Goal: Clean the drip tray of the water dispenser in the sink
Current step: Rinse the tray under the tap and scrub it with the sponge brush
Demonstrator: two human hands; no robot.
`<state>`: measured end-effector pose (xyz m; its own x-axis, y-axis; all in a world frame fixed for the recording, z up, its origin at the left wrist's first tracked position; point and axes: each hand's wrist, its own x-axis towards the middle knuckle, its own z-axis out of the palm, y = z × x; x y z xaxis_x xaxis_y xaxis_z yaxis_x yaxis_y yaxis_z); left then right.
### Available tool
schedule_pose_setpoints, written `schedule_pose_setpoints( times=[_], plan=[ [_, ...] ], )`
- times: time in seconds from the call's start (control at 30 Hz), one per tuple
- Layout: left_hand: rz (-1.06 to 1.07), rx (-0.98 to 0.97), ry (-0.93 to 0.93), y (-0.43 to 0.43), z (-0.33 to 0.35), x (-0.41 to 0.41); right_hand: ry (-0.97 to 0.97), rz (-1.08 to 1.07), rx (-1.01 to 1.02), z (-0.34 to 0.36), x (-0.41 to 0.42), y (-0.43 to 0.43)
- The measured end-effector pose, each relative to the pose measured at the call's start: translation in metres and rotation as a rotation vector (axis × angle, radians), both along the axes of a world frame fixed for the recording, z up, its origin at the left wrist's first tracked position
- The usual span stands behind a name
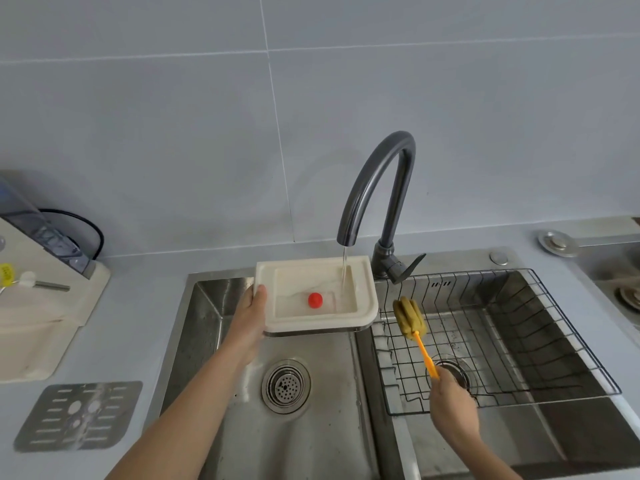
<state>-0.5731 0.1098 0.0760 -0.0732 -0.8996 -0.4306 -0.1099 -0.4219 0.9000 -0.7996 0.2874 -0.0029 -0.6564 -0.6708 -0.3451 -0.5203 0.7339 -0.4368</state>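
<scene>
Gripping the drip tray [316, 299] by its edge, the left hand [250, 315] catches the tap [375, 188] stream while the right hand [450, 400] clasps the sponge brush [410, 318], ready to scrub.

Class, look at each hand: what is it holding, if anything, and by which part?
The left hand holds the drip tray by its left edge, under the running tap. The right hand holds the sponge brush by the end of its orange handle.

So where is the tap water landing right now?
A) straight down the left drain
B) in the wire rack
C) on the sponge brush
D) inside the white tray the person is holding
D: the stream from the faucet falls into the drip tray held by the left hand.
</scene>
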Motion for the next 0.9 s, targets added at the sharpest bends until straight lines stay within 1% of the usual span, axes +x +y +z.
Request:
schedule_pose_setpoints(
  times=[0.13,0.23,0.37,0.43,0.5,0.57,0.63,0.73,0.83,0.9],
  plan=[
    [0.001,0.016,-0.011,0.003,0.001,-0.001,0.107,0.083,0.101,-0.003,0.002,-0.01],
    [0.004,0.024,-0.02,0.004,0.001,-0.002,0.148,0.176,0.17,-0.008,0.002,-0.013],
    [-0.017,0.041,-0.025,0.004,-0.001,-0.001,0.111,0.259,0.269,-0.005,-0.004,-0.018],
    [-0.031,0.052,-0.016,0.005,0.0,-0.001,0.108,0.276,0.233,0.007,-0.008,-0.027],
    [-0.04,0.06,-0.019,0.007,0.002,-0.002,0.008,0.241,0.048,0.029,-0.007,-0.039],
    [-0.051,0.07,-0.027,0.008,0.003,-0.003,-0.165,0.151,-0.17,0.054,-0.005,-0.056],
    [-0.055,0.078,-0.021,0.009,0.003,-0.005,-0.282,0.084,-0.296,0.078,-0.007,-0.076],
    [-0.038,0.098,0.008,0.011,0.001,-0.009,-0.404,0.029,-0.364,0.099,-0.018,-0.102],
    [-0.017,0.127,0.038,0.011,0.001,-0.011,-0.604,-0.065,-0.323,0.104,-0.025,-0.121],
    [-0.012,0.136,0.042,0.01,0.0,-0.012,-0.68,-0.086,-0.319,0.104,-0.024,-0.129]
  ],
)
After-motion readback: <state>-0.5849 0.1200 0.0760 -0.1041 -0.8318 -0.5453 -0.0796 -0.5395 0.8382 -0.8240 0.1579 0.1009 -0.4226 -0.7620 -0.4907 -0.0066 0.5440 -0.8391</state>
